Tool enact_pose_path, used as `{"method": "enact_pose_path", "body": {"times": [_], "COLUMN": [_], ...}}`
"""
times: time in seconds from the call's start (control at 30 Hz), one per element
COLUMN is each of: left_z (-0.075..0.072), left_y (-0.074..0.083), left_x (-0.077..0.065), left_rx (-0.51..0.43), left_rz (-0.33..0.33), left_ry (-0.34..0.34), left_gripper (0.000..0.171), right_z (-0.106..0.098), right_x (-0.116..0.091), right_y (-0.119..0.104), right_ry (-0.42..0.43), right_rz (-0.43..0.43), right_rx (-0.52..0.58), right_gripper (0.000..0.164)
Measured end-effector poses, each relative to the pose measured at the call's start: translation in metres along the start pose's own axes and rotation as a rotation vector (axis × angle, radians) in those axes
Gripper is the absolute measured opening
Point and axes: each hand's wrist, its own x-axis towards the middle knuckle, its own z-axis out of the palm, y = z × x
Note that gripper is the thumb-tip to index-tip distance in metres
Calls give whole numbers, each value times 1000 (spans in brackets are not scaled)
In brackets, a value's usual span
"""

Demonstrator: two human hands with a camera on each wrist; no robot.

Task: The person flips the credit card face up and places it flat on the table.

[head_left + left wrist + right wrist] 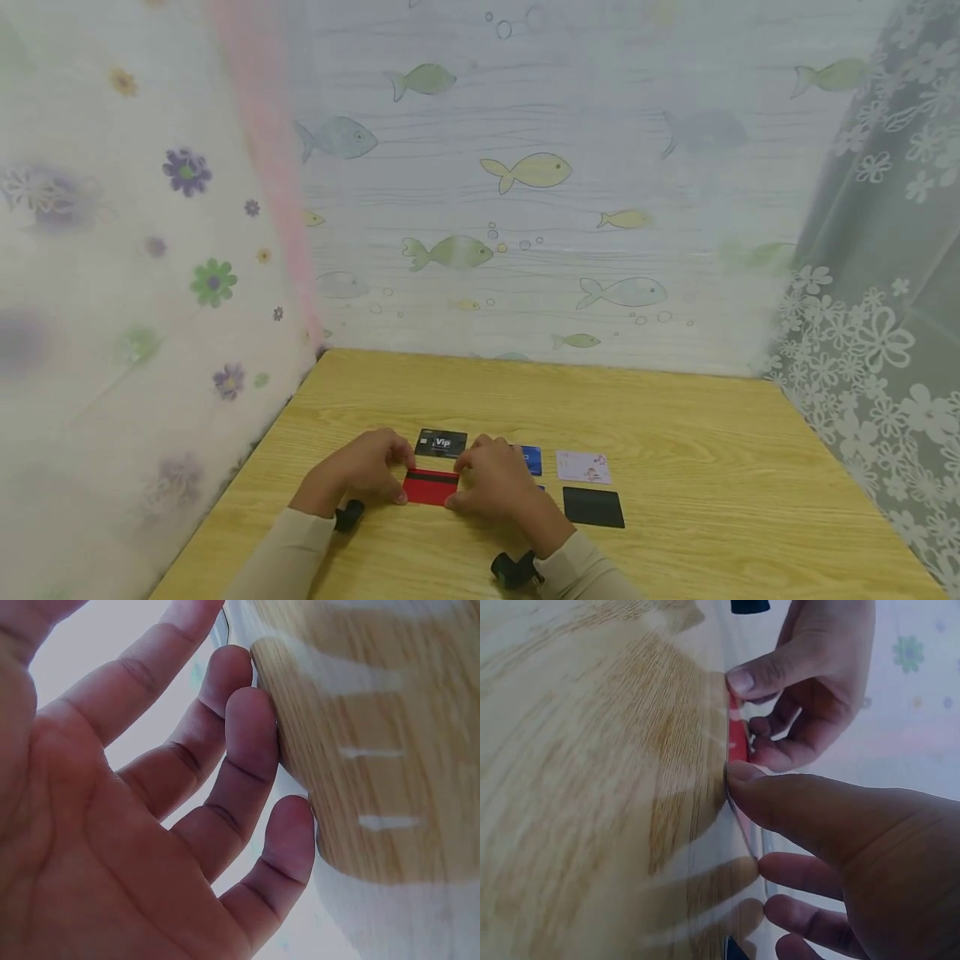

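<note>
A red card (431, 487) with a black stripe along its far edge lies between both hands, low over the wooden table. My left hand (367, 465) grips its left end, thumb at the near corner and a finger at the far one. On the right end, my right hand (497, 482) has its thumb at the near corner and fingertips by the far corner. The right wrist view shows both thumbs on the long near edge of the card (737, 735). In the left wrist view the palm (97, 840) fills the left side; the card is out of sight.
Just behind the red card lies a black "Vip" card (441, 443). A blue card (532, 460) is partly hidden by my right hand. Further right are a pale flowered card (583, 467) and a plain black card (593, 507). Patterned curtains (540, 208) border the table (675, 417).
</note>
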Motion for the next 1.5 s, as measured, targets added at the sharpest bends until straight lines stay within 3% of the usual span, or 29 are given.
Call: {"method": "enact_pose_path", "body": {"times": [0.33,0.67,0.8,1.13,1.5], "left_z": [0,-5,-6,-9,-20], "left_y": [-5,-16,-16,-12,-6], "left_x": [0,-2,-1,-3,-4], "left_rx": [-41,-75,-67,-69,-22], "left_rz": [-14,126,152,165,143], "left_ry": [-27,-70,-82,-71,-37], "left_gripper": [42,49,49,47,48], "right_z": [1,2,3,8,6], "right_x": [-1,1,2,4,5], "right_y": [-2,-1,0,2,-9], "right_ry": [-17,3,2,-2,28], "right_rz": [14,28,33,7,-29], "right_rx": [25,71,77,23,47], "right_gripper": [46,46,46,48,61]}}
